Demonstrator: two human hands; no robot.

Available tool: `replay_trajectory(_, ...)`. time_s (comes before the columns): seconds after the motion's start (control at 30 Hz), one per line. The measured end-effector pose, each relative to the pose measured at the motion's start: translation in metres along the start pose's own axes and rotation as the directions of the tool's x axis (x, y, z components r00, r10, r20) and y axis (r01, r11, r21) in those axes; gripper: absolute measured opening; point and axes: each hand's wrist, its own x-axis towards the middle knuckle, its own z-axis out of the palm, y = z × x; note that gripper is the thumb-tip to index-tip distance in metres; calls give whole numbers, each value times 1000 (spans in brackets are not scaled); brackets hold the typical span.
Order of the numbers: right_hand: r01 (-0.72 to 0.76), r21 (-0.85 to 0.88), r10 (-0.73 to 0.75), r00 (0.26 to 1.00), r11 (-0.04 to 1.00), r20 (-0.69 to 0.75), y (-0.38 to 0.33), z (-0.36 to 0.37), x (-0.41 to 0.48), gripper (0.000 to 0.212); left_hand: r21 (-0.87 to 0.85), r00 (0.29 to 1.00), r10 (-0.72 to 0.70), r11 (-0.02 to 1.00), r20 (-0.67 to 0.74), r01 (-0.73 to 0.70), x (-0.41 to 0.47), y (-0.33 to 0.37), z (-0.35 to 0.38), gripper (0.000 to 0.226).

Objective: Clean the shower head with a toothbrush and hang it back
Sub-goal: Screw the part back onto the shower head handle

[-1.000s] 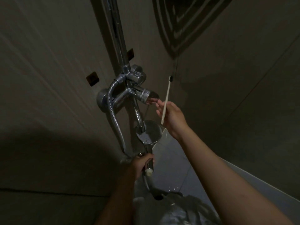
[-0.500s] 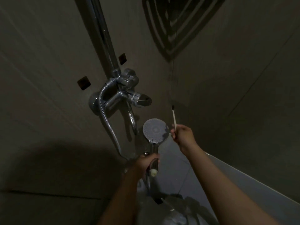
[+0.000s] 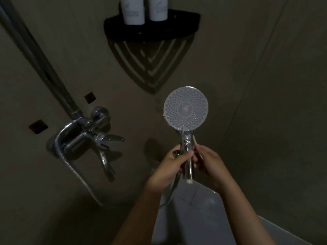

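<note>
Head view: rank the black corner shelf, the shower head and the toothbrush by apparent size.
1. black corner shelf
2. shower head, nearer the camera
3. toothbrush, mostly hidden in the right hand

We see a dim, murky scene, and the shower head [image 3: 185, 109] is its brightest spot. Above it, the corner shelf [image 3: 152, 30] throws a striped shadow downward. Left of it, the tap [image 3: 85, 137] is smeared with blur.
</note>
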Motion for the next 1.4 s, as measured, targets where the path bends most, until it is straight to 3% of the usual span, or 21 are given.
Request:
replay_trajectory(0.2, 151, -25, -151, 988, 988, 26, -45, -44, 3, 27, 28, 997, 73, 997, 25, -74, 33, 26, 59, 14)
replay_trajectory(0.7, 245, -72, -232, 961, 967, 154, -88, -38, -6, 31, 278, 977, 211, 937, 34, -212, 27, 76, 69, 24)
replay_trajectory(0.97, 336, -172, -328, 942, 926, 74, -59, -8, -62, 20, 318, 952, 284, 898, 112, -305, -42, 64, 58, 26)
replay_trajectory(1.17, 365, -232, -374, 927, 902, 3, -34, 9, -126, 14, 326, 956, 264, 899, 129, -293, -102, 44, 57, 30)
replay_trajectory(1.4, 298, -315, -355, 924, 901, -142, -15, -5, -184, 19, 380, 956, 213, 882, 203, -278, -145, 28, 78, 29)
